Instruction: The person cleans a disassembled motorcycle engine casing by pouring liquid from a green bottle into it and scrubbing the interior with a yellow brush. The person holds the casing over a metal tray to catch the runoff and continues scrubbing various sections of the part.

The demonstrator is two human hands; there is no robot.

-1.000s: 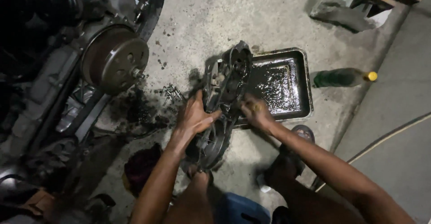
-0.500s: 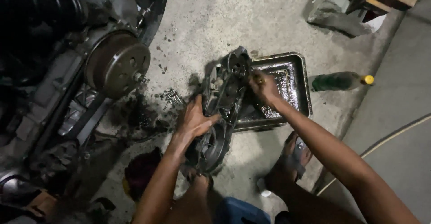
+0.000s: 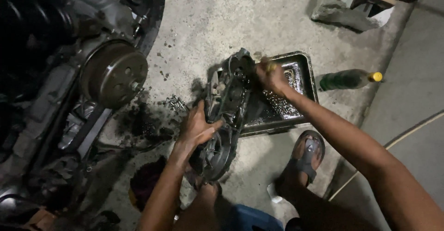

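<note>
A dark greasy engine cover (image 3: pixel 226 101) stands on edge on the concrete floor, leaning partly over a black metal tray (image 3: pixel 305 73) of dirty liquid. My left hand (image 3: pixel 196 129) grips the cover's left side near its lower half. My right hand (image 3: pixel 270 76) is closed around a small yellow-handled tool, probably a brush, at the cover's upper end above the tray. The tool's tip is hidden behind the cover.
A scooter engine with a round clutch drum (image 3: pixel 113 73) fills the left. Loose bolts (image 3: pixel 173 104) lie beside an oily stain. A green bottle with a yellow cap (image 3: pixel 349 79) lies right of the tray. My sandalled foot (image 3: pixel 305 159) rests below the tray; a grey rag (image 3: pixel 344 16) lies at top right.
My right hand has moved from the cover's middle up to its top end over the tray. The left hand has kept its grip on the cover.
</note>
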